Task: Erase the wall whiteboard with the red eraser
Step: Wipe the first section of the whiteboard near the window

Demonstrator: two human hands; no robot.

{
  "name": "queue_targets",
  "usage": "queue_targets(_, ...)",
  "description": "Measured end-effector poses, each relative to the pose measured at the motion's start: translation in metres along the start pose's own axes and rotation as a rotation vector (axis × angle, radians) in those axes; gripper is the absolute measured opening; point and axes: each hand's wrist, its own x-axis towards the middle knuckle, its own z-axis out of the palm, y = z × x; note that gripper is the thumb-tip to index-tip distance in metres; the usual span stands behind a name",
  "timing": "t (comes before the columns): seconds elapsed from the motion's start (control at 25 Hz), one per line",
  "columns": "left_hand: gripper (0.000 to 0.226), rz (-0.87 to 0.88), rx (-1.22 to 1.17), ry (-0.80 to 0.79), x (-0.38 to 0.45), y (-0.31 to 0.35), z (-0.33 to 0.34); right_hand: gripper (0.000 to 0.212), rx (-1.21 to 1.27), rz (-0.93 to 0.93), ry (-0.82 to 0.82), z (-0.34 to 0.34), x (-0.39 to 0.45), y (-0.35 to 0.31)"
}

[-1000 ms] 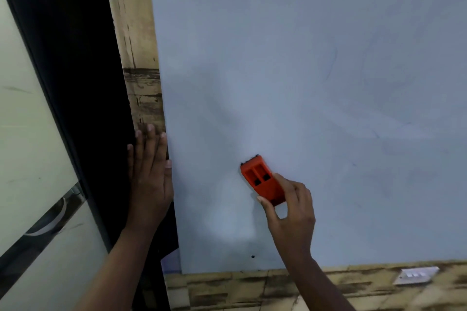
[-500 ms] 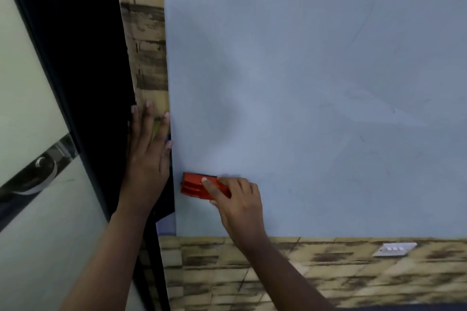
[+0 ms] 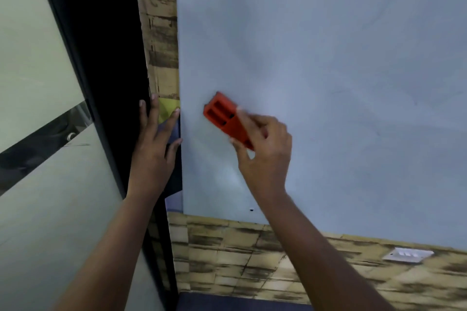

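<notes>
The whiteboard [image 3: 328, 83] fills the right and upper part of the view, pale grey with faint smears. My right hand [image 3: 262, 154] grips the red eraser [image 3: 222, 116] by its lower end and presses it flat on the board near the lower left corner, tilted up to the left. My left hand [image 3: 154, 144] lies flat with straight fingers on the wall strip at the board's left edge, over a yellow-green patch [image 3: 165, 111].
Wood-pattern wall [image 3: 227, 247] runs beside and below the board. A white switch plate [image 3: 406, 255] sits at lower right. A black frame [image 3: 106, 58] and a frosted glass panel [image 3: 38, 58] stand to the left.
The eraser went left to the board's edge, lying level, then came back right and up, tilted again. My left hand stayed on the wall strip.
</notes>
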Motion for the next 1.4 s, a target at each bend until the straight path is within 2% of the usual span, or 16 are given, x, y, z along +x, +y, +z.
queue_targets(0.16,0.066,-0.016,0.018,-0.020,-0.009,0.002,-0.001,0.061,-0.121,-0.292,-0.299,0.049,-0.107,0.019)
queue_targets(0.24,0.069,-0.009,0.026,-0.032,-0.009,0.004,-0.002,0.055,-0.130,-0.411,-0.449,0.057,-0.146,0.035)
queue_targets(0.4,0.066,-0.039,-0.006,0.001,-0.016,0.005,-0.001,0.046,-0.105,-0.422,-0.587,0.055,-0.163,0.041)
queue_targets(0.52,0.066,-0.059,-0.014,-0.006,-0.022,0.002,0.005,0.049,-0.053,-0.310,-0.468,0.052,-0.134,0.032)
queue_targets(0.68,0.070,-0.051,0.037,-0.043,-0.036,-0.007,0.019,0.053,0.016,0.064,-0.126,0.017,-0.078,0.029)
queue_targets(0.76,0.078,-0.065,0.062,-0.079,-0.042,-0.010,0.026,0.058,0.026,0.100,-0.088,0.006,-0.067,0.030)
queue_targets(1.0,0.085,-0.084,0.070,-0.108,-0.046,-0.012,0.035,0.057,-0.068,-0.138,-0.314,0.043,-0.112,0.030)
queue_targets(1.24,0.076,-0.001,0.143,-0.089,-0.044,-0.026,0.044,0.038,-0.028,-0.423,-0.574,0.089,-0.202,0.045)
queue_targets(1.4,0.069,0.020,0.163,-0.085,-0.046,-0.027,0.046,0.024,-0.045,-0.465,-0.640,0.102,-0.232,0.074)
